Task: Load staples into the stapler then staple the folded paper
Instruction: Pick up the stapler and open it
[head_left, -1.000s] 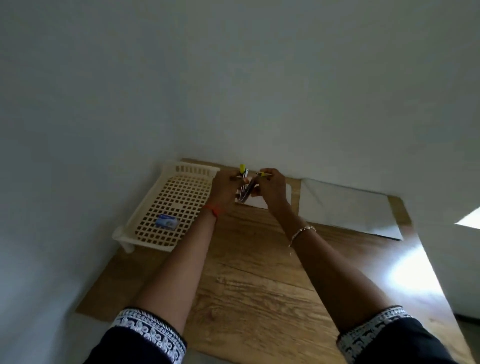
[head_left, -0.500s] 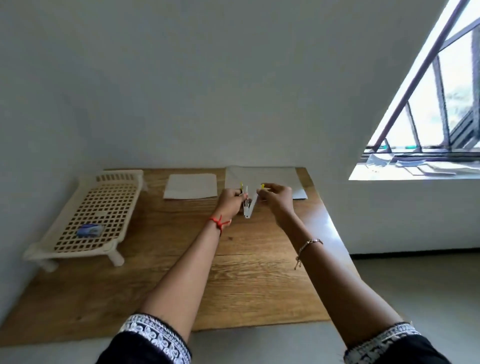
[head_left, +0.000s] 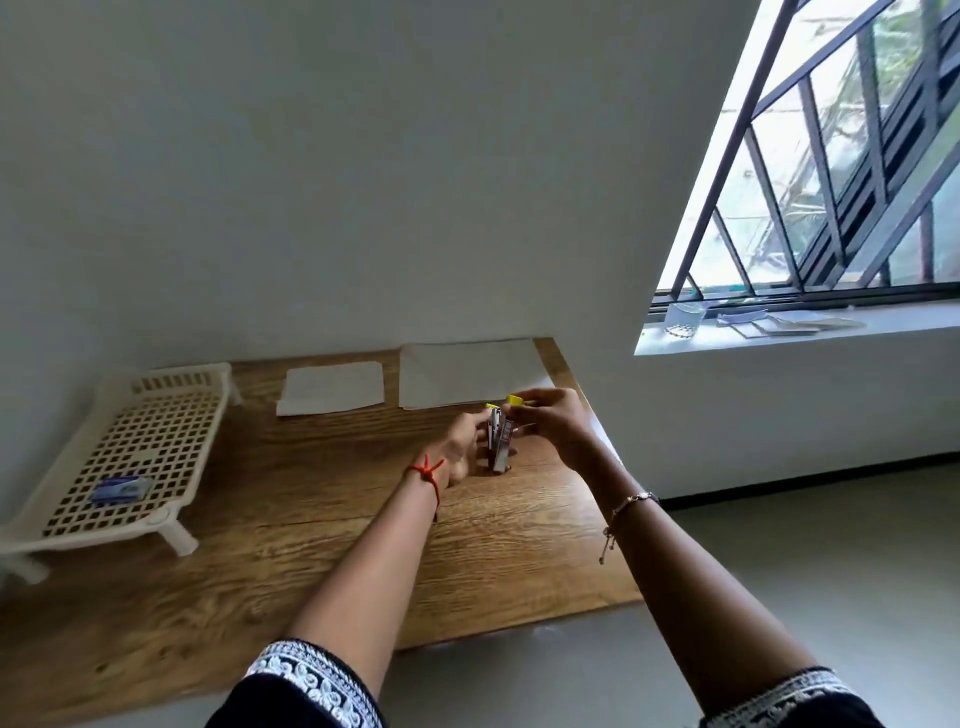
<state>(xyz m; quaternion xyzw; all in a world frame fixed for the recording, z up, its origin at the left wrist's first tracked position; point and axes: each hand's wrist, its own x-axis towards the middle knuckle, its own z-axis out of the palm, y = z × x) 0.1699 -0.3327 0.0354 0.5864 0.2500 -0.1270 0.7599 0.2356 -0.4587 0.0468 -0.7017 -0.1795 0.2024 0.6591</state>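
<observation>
free: bare table (head_left: 311, 545) near edge | blocked: rack (head_left: 130, 457) left, folded paper (head_left: 332, 387) and sheet (head_left: 467, 374) by wall

stapler (head_left: 500, 439) now nearly closed versus splayed open earlier, both hands lower, nearer the table (head_left: 311, 519)

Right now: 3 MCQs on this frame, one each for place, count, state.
1. Where is the small blue box?
A. in the cream tray
B. on the windowsill
C. under the table

2. How many white papers lie at the table's far edge?
A. one
B. two
C. four

3. What state is the stapler in?
A. lying flat, untouched
B. held by both hands, stood on end
C. inside the tray

Answers:
1 A: it rests on the tray's grid.
2 B: the folded paper and the larger sheet.
3 B: the left hand and the right hand grip it.
</observation>
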